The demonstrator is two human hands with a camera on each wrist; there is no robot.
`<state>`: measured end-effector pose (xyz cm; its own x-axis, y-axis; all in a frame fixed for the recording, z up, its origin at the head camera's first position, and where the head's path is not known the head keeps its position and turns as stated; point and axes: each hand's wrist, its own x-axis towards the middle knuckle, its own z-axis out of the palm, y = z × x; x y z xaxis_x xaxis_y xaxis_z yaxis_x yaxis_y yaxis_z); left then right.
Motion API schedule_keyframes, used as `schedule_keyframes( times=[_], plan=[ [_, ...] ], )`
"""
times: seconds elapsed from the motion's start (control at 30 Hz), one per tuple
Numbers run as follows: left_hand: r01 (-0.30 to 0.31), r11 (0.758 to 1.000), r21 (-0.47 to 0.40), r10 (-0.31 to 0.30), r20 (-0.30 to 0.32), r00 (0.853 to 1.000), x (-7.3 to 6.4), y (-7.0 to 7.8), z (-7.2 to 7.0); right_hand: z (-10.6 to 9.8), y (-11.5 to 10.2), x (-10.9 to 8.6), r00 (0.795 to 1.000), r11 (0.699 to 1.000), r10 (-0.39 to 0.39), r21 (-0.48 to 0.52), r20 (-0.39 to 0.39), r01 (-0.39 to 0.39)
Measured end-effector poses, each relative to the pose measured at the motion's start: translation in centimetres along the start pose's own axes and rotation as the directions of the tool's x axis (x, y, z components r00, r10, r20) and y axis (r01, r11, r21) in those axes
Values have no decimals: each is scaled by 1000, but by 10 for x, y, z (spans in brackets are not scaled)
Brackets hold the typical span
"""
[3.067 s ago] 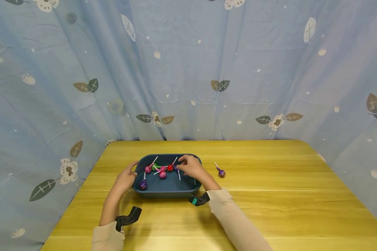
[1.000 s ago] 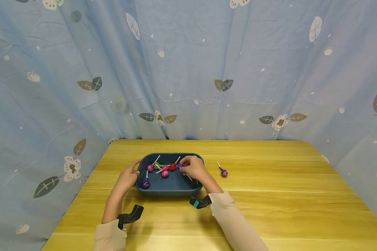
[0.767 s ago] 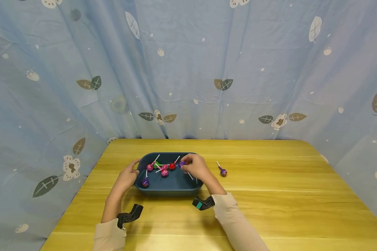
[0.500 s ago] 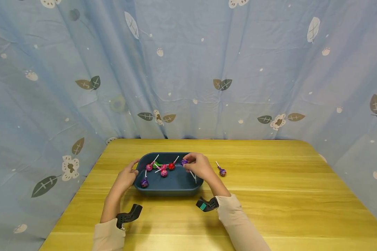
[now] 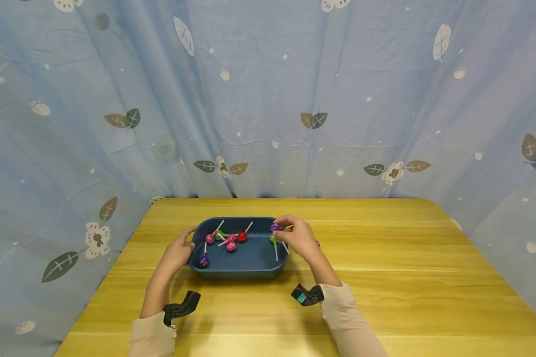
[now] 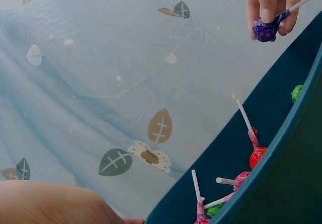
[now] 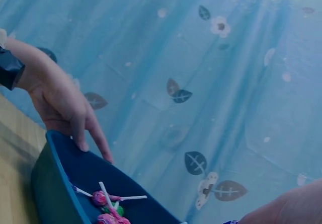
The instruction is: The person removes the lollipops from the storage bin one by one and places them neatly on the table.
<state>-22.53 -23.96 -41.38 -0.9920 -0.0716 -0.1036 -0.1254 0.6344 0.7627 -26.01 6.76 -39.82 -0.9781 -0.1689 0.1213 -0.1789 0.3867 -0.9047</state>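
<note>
Fingers of the right hand (image 5: 298, 237) pinch a round lollipop (image 6: 264, 31), wrapped in crinkled purple, white-sticked; fingers of the left hand (image 5: 177, 254) grip the tray (image 5: 236, 274).

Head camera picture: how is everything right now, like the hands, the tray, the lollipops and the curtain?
Left hand: gripping the tray's left end
Right hand: pinching a purple lollipop
Held purple lollipop: wrapped, raised
Dark blue tray: upright, lidless
Red lollipop: wrapped, lying in the tray
Front-left purple lollipop: wrapped, lying in the tray
Purple lollipop outside the tray: mostly hidden
Curtain: hanging, drawn across
</note>
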Motion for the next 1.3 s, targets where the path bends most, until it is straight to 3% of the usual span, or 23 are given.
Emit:
schedule_keyframes(
  times=[0.7,1.0,1.3],
  plan=[
    [-7,1000,-19,7,8,1000,0,0,0,-48,24,2,989,995,81,60,-122,-74],
    [0,1000,-13,0,13,1000,-1,1,-1,-64,38,4,978,993,120,25,-170,-117],
    [-10,1000,-17,11,16,1000,-1,1,-1,-67,60,9,965,987,151,-30,-212,-161]
  ],
)
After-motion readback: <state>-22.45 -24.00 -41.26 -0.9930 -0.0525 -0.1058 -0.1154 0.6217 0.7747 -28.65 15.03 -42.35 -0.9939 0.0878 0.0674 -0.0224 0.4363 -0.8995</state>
